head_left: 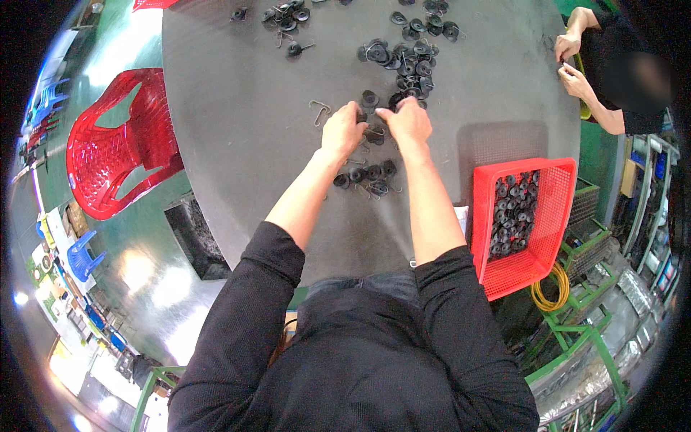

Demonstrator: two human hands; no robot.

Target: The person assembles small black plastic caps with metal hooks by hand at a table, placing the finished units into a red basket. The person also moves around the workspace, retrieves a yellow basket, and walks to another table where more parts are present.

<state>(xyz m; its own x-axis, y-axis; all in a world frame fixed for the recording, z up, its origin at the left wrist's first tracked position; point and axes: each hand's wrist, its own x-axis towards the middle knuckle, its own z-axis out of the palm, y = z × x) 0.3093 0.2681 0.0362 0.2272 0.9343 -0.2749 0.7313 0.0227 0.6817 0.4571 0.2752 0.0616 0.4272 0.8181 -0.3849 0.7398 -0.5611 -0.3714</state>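
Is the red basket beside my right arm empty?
No, the red basket has many black pieces lying inside it.

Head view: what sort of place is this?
Probably a workshop or factory: small black parts heaped on a grey table, a red basket of similar parts, and another person's hand nearby.

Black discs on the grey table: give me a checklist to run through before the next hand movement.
1. Left hand over the grey table: ok.
2. Right hand by the black discs: ok.
3. What either hand holds: cannot tell, the hands hide it.
4. Discs in a single group: not ok, several groups lie spread out.
5. Red basket to the right: ok, with discs inside.
6. Co-worker's hands well apart: ok.
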